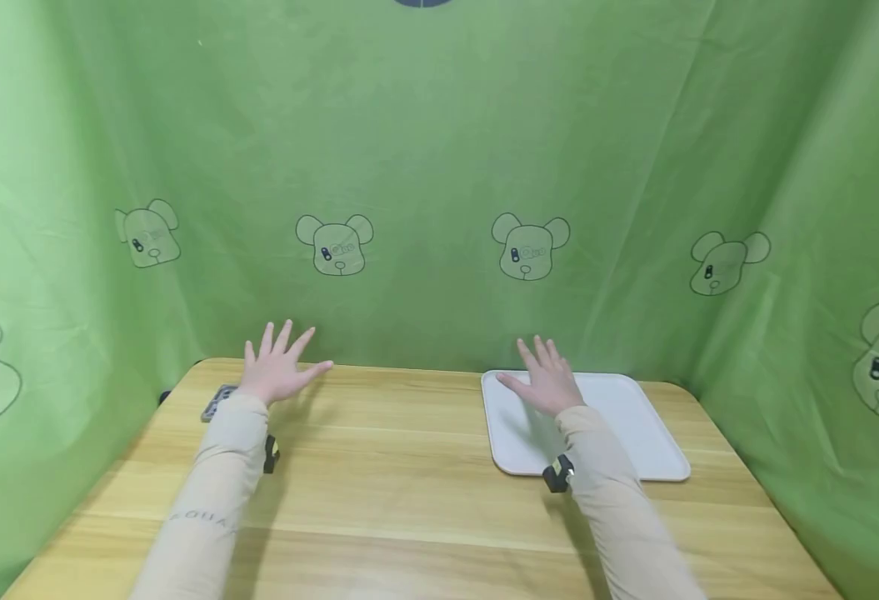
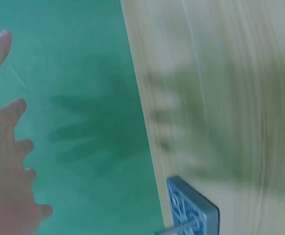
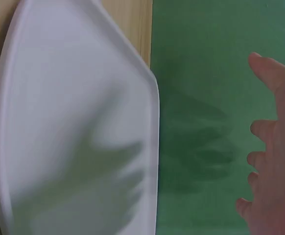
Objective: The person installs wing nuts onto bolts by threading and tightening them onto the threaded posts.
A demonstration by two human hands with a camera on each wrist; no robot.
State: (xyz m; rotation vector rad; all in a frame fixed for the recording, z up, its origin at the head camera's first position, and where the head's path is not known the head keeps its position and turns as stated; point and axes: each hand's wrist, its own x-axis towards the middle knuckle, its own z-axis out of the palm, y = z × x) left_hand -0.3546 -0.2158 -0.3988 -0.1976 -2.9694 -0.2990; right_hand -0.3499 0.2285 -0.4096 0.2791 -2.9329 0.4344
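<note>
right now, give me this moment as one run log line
left hand: raised, spread, empty, nearest gray object | right hand: raised, spread, empty, nearest tray | tray: on table | gray object: on table

A white rectangular tray (image 1: 634,421) with rounded corners and a low raised rim lies flat near the table's far edge, to the person's right. I see the right hand (image 1: 551,386) spread above it, casting a shadow inside. Nearest the left hand (image 1: 277,375), its fingers spread, a small grey rectangular block (image 1: 217,402) with a patterned top lies flat, partly hidden by the sleeve.
</note>
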